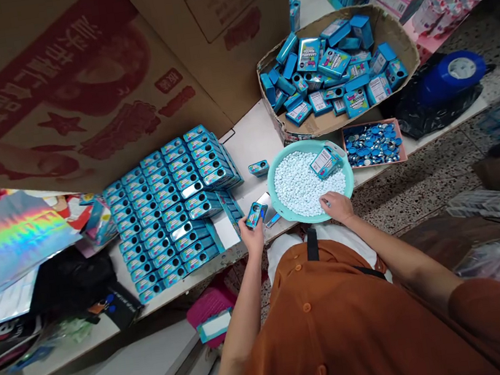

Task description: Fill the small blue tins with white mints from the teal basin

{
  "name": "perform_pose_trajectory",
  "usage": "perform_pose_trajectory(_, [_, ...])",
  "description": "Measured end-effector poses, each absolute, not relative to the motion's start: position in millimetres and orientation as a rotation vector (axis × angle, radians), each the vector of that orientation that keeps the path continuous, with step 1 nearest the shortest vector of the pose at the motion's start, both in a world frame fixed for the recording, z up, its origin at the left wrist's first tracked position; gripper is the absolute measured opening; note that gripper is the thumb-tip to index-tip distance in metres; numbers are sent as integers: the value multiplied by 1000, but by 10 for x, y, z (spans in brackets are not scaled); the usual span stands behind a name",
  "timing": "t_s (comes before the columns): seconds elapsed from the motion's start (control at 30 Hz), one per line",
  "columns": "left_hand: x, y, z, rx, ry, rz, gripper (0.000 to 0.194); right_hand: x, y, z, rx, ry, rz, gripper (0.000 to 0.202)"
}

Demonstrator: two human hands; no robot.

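Observation:
My left hand (253,234) grips a small blue tin (256,212) with a round dark hole in its top face. To its right, at the table's front edge, stands a mint-green basin (349,181) full of small white candies (296,184). My right hand (338,207) is at the basin's front right, its fingers drawn together against the candies; what they pinch, if anything, is too small to make out. Another blue tin (325,162) lies on the candies. Behind the basin's left side a single tin (259,168) rests on the table.
Rows of packed blue tins (164,206) cover the table at left. A cut-down cardboard box (409,56) holds loose tins behind the basin. Right of the basin is a shallow box of round blue-and-silver caps (374,144). A large carton (194,52) stands at the back.

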State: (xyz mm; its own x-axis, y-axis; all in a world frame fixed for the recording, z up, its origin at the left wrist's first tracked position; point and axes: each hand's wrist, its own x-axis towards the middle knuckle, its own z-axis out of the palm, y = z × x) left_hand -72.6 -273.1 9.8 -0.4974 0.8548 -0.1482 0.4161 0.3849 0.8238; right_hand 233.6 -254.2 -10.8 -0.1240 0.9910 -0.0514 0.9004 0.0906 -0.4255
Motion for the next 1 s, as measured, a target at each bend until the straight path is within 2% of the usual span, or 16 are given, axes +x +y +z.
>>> perform_pose_trajectory(0.33, [-713, -2544, -150, 1132, 2007, 884, 38, 2329, -2542, -89, -1921, -2127, 528, 20])
perform_pose_trajectory(0.77, [-715, -2531, -70, 1069, 2025, 911, 37, 2335, -2536, -100, -1920, -2133, 540, 21])
perform_pose_trajectory(1.0, [-733, -2502, -192, 1077, 2022, 944, 37, 2330, -2544, -112, -1909, -2146, 506, 22])
